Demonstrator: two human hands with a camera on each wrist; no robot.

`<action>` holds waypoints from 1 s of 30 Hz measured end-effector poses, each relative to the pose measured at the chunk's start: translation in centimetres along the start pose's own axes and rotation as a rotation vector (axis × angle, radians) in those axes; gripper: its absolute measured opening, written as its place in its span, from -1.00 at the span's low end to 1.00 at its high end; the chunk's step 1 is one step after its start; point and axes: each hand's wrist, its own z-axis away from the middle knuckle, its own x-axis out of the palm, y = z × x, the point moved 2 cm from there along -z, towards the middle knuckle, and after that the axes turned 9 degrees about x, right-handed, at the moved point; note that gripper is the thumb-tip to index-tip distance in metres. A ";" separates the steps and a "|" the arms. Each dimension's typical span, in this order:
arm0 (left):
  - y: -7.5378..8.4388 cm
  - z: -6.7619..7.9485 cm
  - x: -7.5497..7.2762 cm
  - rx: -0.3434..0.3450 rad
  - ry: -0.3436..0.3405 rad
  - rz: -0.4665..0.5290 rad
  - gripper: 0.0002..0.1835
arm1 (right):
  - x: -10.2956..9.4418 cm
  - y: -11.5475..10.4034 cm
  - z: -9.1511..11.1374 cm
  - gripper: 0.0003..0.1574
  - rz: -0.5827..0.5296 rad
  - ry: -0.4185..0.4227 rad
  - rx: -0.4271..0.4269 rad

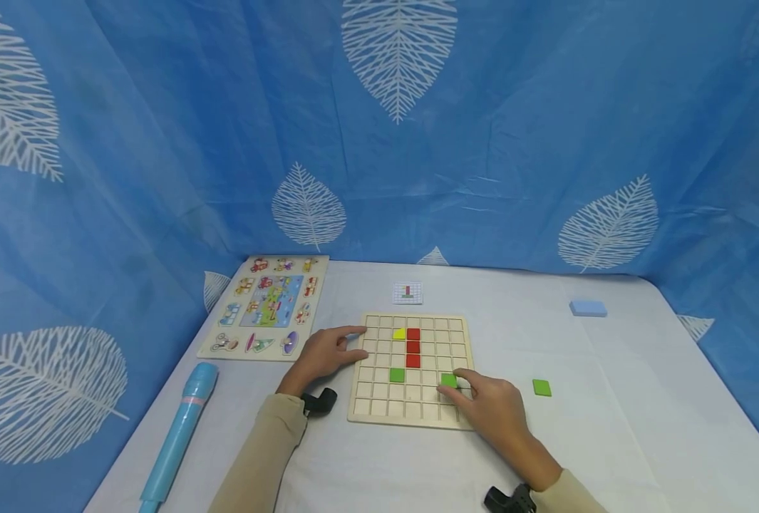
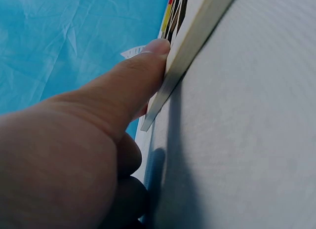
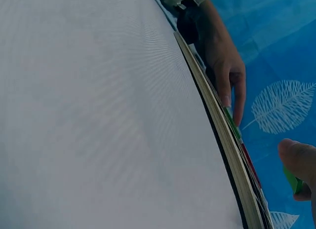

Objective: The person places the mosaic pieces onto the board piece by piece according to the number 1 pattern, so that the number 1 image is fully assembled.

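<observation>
A wooden grid board (image 1: 411, 422) lies flat on the table. My left hand (image 1: 321, 358) rests at its left side, thumb and index finger extended onto the rim; in the left wrist view a fingertip (image 2: 157, 46) touches the board's edge. Between thumb and index finger my right hand (image 1: 501, 413) pinches a green square tile (image 1: 448, 380) over the lower right cells; the right wrist view shows this green tile (image 3: 293, 181) held above the board. Three red tiles (image 1: 413, 347) form a column on the grid, with a yellow piece (image 1: 399, 333) beside the top one. Another green tile (image 1: 397, 375) sits lower left.
A loose green tile (image 1: 542, 387) lies right of the board, a light blue block (image 1: 588, 308) farther back. Behind the board is a small pattern card (image 1: 408, 293). At left are a picture puzzle board (image 1: 209, 349) and a light blue tube-shaped object (image 1: 180, 434). Blue curtains (image 1: 482, 142) border the table.
</observation>
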 end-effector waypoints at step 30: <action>0.3 0.0 -0.3 0.030 0.001 -0.012 -0.40 | 5.0 -3.0 -1.7 -0.48 -0.005 -0.198 0.065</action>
